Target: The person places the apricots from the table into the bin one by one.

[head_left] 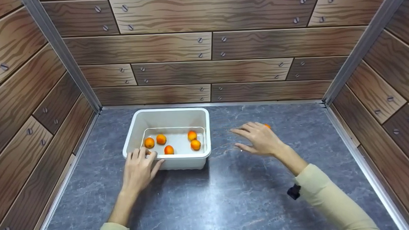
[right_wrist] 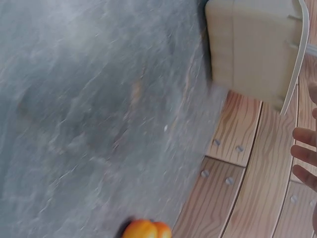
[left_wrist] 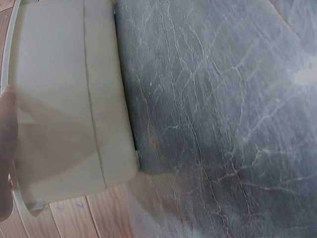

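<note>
A white plastic bin (head_left: pixel 179 163) stands on the grey marbled table, left of centre. Several small round orange fruits (head_left: pixel 161 139) lie on its floor, and one near the left fingertips is mostly hidden. My left hand (head_left: pixel 137 170) holds the bin's near rim, its fingers bent over the edge and the thumb along the outer wall. To the right of the bin, my right hand (head_left: pixel 259 140) hovers over the table with fingers spread, holding nothing. Behind it peeks an orange fruit (head_left: pixel 267 125). At the bottom of the right wrist view, two orange fruits (right_wrist: pixel 140 229) sit side by side.
Wood-patterned panels (head_left: pixel 209 46) wall off the table at the back and both sides. Metal strips (head_left: pixel 211 104) run along the foot of these walls. Bare table surface (head_left: pixel 210 196) stretches in front of the bin and between the arms.
</note>
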A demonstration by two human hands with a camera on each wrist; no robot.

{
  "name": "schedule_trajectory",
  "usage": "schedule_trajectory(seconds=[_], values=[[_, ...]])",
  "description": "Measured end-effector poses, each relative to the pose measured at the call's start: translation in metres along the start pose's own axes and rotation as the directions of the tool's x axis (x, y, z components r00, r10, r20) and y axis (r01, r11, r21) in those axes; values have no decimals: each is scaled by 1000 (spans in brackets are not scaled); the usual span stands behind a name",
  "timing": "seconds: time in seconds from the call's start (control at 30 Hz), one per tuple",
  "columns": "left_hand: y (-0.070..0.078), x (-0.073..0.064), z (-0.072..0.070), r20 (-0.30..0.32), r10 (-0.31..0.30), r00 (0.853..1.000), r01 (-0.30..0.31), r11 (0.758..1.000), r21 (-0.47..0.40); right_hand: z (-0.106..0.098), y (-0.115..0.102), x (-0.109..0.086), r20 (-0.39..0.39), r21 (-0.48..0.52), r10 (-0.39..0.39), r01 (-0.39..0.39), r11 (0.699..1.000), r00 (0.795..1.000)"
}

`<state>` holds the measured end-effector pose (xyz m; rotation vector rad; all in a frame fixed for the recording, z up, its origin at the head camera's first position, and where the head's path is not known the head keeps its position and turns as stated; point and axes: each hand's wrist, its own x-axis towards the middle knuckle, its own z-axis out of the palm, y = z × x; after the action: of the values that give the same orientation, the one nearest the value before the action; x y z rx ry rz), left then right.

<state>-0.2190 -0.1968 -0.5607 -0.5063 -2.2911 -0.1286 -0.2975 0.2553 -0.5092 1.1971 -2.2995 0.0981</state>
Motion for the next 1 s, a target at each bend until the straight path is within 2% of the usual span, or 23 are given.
schedule_trajectory(seconds=[0.3,0.63,1.0], values=[[0,-1,1,-17,5,1000,-5,1000,9,5,18,-37,84,-49,105,-102,994,991],[0,0,1,-24,10,1000,-9,1000,9,14,36,-68,95,-8,195,-195,981,976],[1,0,1,-27,10,1000,-10,1000,7,28,50,-96,161,-9,307,-309,951,938]])
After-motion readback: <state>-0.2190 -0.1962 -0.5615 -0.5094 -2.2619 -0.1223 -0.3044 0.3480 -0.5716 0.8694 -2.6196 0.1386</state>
